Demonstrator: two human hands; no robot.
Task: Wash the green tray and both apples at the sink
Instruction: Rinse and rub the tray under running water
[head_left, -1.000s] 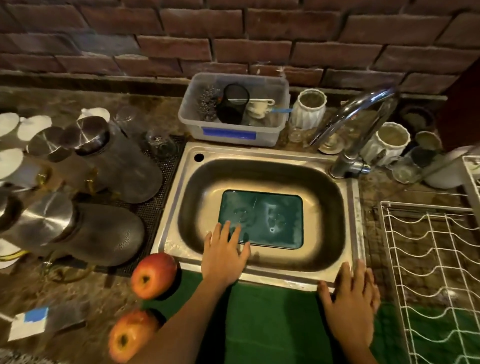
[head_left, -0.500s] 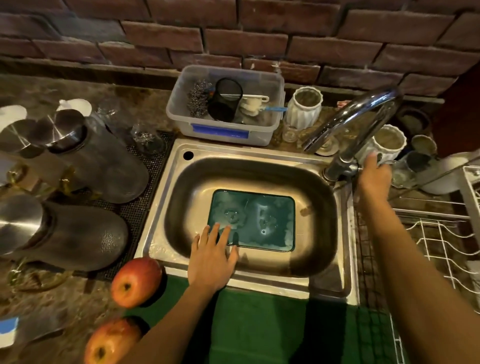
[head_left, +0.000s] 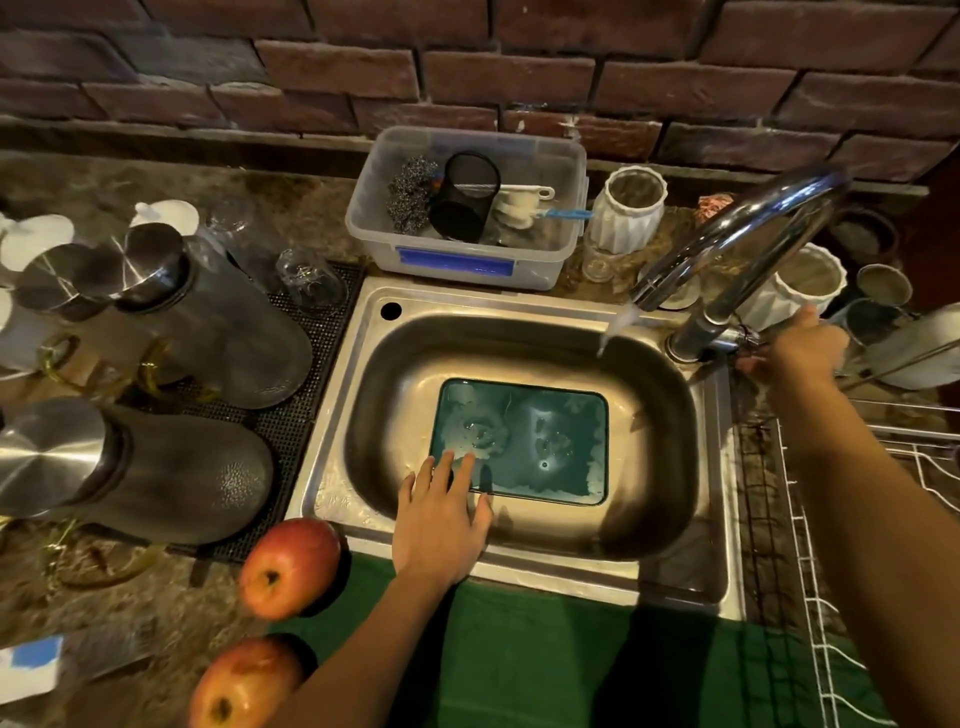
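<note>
The green tray (head_left: 540, 441) lies flat on the bottom of the steel sink (head_left: 395, 389), its surface wet. My left hand (head_left: 441, 514) rests with spread, straight fingers on the sink's front rim, fingertips reaching the tray's near-left corner. My right hand (head_left: 795, 353) grips the lever at the base of the chrome tap (head_left: 737, 244). A thin stream of water (head_left: 615, 325) falls from the spout. Two red apples lie on the counter left of the sink: one apple (head_left: 288, 569) beside the rim, the other apple (head_left: 244, 686) nearer to me.
A clear plastic tub (head_left: 467, 265) with scourers and a black mesh cup stands behind the sink. Steel-lidded jugs (head_left: 171, 467) lie on a black mat at the left. White ribbed pots (head_left: 628, 208) flank the tap. A wire drying rack (head_left: 883, 519) is at the right. Green cloth (head_left: 571, 649) covers the front edge.
My right hand left the sink's front edge, reached the tap lever and now grips it; water has started to run. My left hand stays at the tray's near corner.
</note>
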